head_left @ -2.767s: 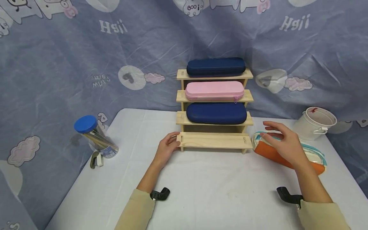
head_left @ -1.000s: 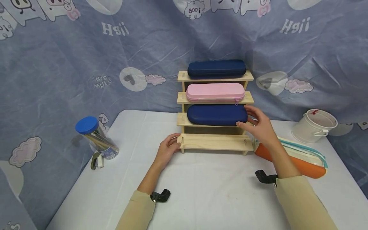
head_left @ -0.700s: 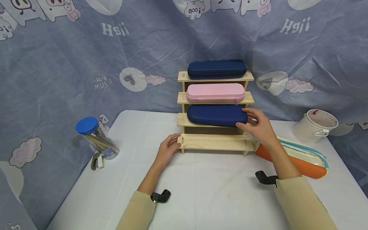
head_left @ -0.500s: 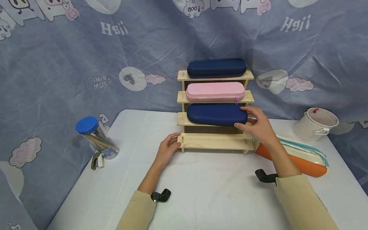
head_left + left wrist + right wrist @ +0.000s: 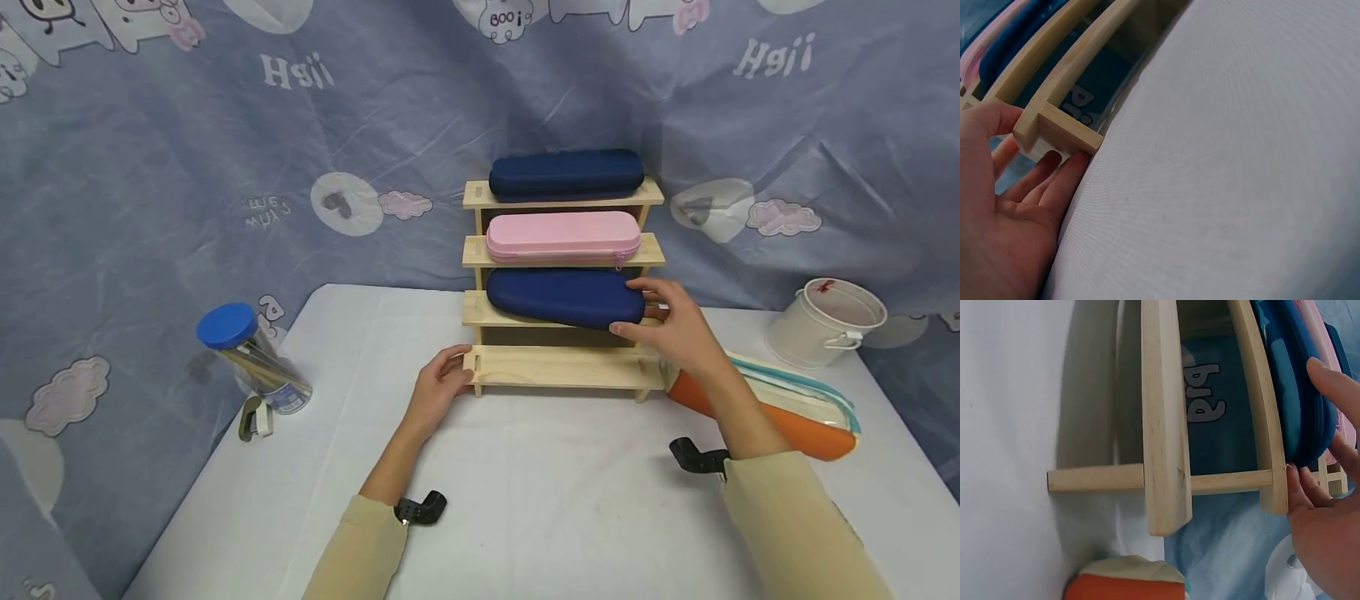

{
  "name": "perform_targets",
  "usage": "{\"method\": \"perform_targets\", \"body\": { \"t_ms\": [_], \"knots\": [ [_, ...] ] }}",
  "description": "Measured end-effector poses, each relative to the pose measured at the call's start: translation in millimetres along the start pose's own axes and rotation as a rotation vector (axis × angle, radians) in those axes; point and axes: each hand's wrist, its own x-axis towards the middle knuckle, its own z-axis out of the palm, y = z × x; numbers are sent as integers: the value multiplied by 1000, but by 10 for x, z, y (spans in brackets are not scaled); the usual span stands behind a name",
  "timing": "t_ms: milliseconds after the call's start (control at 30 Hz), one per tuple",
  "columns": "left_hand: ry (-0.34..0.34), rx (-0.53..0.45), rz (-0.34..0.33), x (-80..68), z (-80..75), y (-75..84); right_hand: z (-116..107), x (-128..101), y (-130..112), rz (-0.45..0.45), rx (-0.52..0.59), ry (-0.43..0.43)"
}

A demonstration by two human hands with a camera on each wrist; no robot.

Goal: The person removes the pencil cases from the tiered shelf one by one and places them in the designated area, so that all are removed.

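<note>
Your right hand (image 5: 675, 329) grips the right end of the dark blue pencil case (image 5: 562, 297), thumb under and fingers curled over it; the case lies on the second step of the wooden rack (image 5: 562, 367), its right end tilted forward past the edge. Your left hand (image 5: 437, 392) holds the left end of the rack's bottom step, fingers wrapped around the corner (the left wrist view shows this plainly). An orange pouch (image 5: 772, 412) lies just beside the rack.
</note>
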Motion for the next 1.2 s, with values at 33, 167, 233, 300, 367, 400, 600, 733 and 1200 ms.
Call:
{"method": "perform_targets", "body": {
  "t_ms": [33,167,233,300,367,400,600,733,1200],
  "knots": [
    [-1,-1,-2,0,1,9,-8,5,-5,-1,2,-4],
    [-19,-16,-19,-29,14,132,-35,16,-23,-17,9,-30],
    [-34,-15,-20,-52,23,206,-41,22,-19,-29,-3,-36],
    [-45,-17,-26,-63,26,252,-39,30,-15,-41,-15,-40],
    [-49,-14,-25,-54,22,223,-36,39,-8,-54,-24,-42],
    [-47,-14,-27,-42,21,193,-34,43,-4,-57,-26,-44],
    [1,10,-22,5,16,28,1,62,12,-68,-35,-67],
    [13,19,0,10,15,-1,13,58,8,-80,-40,-67],
    [-14,-13,-11,3,-2,31,85,-73,27,-126,-83,61]
  ]
}}
